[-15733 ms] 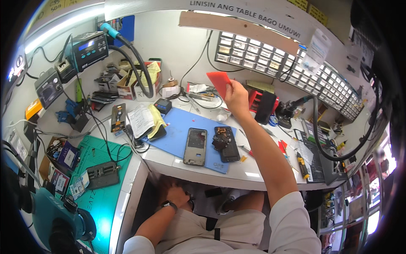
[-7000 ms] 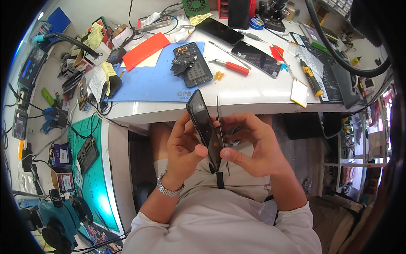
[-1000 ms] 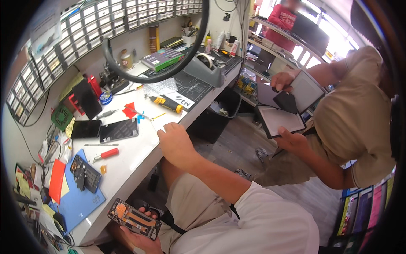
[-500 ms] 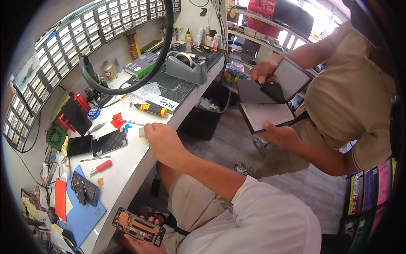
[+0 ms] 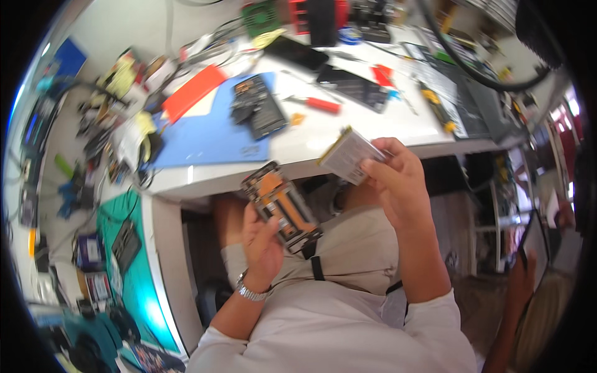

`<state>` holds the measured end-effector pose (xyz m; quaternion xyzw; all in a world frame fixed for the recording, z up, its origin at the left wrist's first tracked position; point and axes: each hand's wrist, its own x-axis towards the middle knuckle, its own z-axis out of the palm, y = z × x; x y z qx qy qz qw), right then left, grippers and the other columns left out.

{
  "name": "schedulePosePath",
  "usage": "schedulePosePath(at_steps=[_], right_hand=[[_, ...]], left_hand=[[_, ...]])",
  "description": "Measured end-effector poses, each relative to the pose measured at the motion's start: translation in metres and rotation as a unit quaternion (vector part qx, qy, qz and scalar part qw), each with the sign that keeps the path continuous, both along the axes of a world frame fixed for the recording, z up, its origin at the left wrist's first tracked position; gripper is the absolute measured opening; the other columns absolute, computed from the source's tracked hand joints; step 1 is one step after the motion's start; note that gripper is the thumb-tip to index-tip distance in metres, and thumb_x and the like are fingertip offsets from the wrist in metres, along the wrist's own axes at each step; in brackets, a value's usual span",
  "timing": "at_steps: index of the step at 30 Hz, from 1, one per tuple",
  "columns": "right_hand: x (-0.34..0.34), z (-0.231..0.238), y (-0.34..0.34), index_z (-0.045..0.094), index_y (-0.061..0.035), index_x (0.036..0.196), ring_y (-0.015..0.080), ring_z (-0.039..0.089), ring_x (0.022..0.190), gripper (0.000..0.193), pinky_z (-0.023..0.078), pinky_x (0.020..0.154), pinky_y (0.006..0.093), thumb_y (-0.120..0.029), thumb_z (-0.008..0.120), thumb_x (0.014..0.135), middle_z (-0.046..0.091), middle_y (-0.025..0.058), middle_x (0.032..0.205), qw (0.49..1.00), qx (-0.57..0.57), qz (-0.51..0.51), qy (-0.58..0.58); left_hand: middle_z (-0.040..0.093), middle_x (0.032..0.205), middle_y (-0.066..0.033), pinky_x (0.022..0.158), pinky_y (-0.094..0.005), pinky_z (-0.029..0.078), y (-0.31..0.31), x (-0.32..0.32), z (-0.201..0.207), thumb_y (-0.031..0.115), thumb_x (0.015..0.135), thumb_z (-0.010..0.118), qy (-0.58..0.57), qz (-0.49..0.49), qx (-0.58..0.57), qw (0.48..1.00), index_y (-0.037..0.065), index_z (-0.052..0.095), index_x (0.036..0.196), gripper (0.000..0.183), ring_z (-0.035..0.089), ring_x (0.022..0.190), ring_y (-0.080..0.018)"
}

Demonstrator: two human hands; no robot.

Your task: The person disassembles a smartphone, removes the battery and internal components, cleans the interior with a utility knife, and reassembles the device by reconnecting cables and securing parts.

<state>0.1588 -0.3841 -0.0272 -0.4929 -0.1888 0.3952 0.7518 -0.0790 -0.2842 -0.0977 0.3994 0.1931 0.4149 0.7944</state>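
Observation:
My left hand grips an opened phone body above my lap, tilted, its inside facing up with an orange flex strip and bare frame. Pinched between my right hand's thumb and fingers is a flat phone battery, pale grey with printing and a yellowish edge. The battery is held up by the bench's front edge, apart from the phone body. Nearest on the bench lie a red-handled screwdriver and a dismantled dark phone on a blue mat.
Two dark phone screens, one a black panel, lie farther back on the white bench. A yellow-and-black tool is to the right. Cables and loose parts crowd the left side. Another person's hand holds a dark case at far right.
My head has turned left, toward the bench. The right hand has come away from the bench edge holding the battery. Both hands are now closer together, the phone body still in the left.

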Motion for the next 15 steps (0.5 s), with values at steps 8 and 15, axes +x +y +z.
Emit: schedulePosePath(at_steps=[8,15], right_hand=[[-0.086,-0.017,0.026,0.049,0.0082,0.139,0.0162,0.072,0.107,0.042,0.059,0.093,0.0277,0.007,0.066,0.101,0.072,0.0171,0.119,0.994,-0.036,0.072,-0.075],[-0.117,-0.051,0.028,0.058,0.0049,0.131,0.0125,0.069,0.101,0.031,0.058,0.084,0.0266,0.003,0.068,0.101,0.071,0.0128,0.116,0.986,-0.045,0.062,-0.150]], left_hand=[[0.055,0.151,-0.0155,0.119,-0.0409,0.047,0.002,-0.004,0.000,0.001,0.105,0.060,0.005,0.024,0.031,0.999,0.001,0.031,0.160,0.062,0.057,0.139,-0.0213],[0.055,0.147,-0.0125,0.111,-0.0359,0.050,0.002,0.002,-0.006,0.002,0.110,0.056,0.038,0.053,0.055,0.996,0.002,0.032,0.157,0.053,0.059,0.132,-0.0165]])
